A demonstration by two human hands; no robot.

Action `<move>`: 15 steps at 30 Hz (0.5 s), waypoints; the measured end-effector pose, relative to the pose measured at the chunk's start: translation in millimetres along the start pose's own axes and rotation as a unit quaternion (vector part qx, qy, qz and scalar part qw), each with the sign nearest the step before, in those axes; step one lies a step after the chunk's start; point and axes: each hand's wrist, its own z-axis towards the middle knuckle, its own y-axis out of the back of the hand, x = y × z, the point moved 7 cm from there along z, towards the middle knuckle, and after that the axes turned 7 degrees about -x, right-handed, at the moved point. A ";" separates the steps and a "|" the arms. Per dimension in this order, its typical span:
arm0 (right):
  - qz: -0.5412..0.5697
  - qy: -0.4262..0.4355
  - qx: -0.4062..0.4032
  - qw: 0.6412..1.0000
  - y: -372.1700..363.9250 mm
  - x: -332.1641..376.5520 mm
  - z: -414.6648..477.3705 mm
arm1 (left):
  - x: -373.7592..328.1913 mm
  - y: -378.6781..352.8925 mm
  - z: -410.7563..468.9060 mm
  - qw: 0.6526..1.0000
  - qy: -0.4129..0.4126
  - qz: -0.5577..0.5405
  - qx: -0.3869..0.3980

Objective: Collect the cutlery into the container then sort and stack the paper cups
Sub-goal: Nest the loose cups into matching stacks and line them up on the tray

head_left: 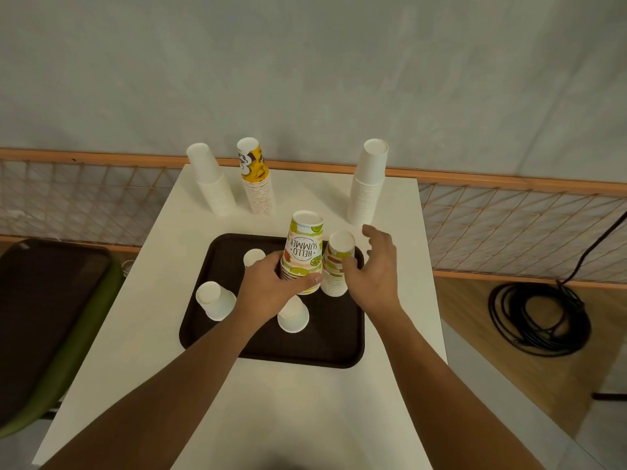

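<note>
A dark brown tray (325,337) lies on the white table (271,401). An upside-down stack of "Hello Summer" fruit-print cups (304,247) stands on it, and my left hand (271,286) grips that stack near its base. Right beside it stands a shorter fruit-print stack (339,256). My right hand (373,276) is at this shorter stack, thumb against its side, fingers spread loosely behind it. Three single white cups sit upside down on the tray: one at the left (215,300), one at the front (293,315), one at the back (253,257). No cutlery or container shows.
At the table's far edge stand a white cup stack (210,181), a yellow-print stack (258,178) and a taller white stack (368,184). A second dark tray (44,300) rests on a green seat at the left. A coiled black cable (539,317) lies on the floor at the right.
</note>
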 end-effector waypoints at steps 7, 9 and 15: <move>0.064 0.069 0.059 0.994 3.9 64.1 3.3 | -6.0 -5.6 -1.1 1.000 -0.010 0.011 -0.004; 0.049 0.068 0.107 0.991 -3.9 69.7 4.1 | -7.7 -6.0 -1.1 1.000 -0.012 0.011 -0.002; 0.037 0.046 0.179 0.982 -21.3 69.0 3.0 | -11.2 -2.8 -1.5 0.999 -0.030 0.019 -0.017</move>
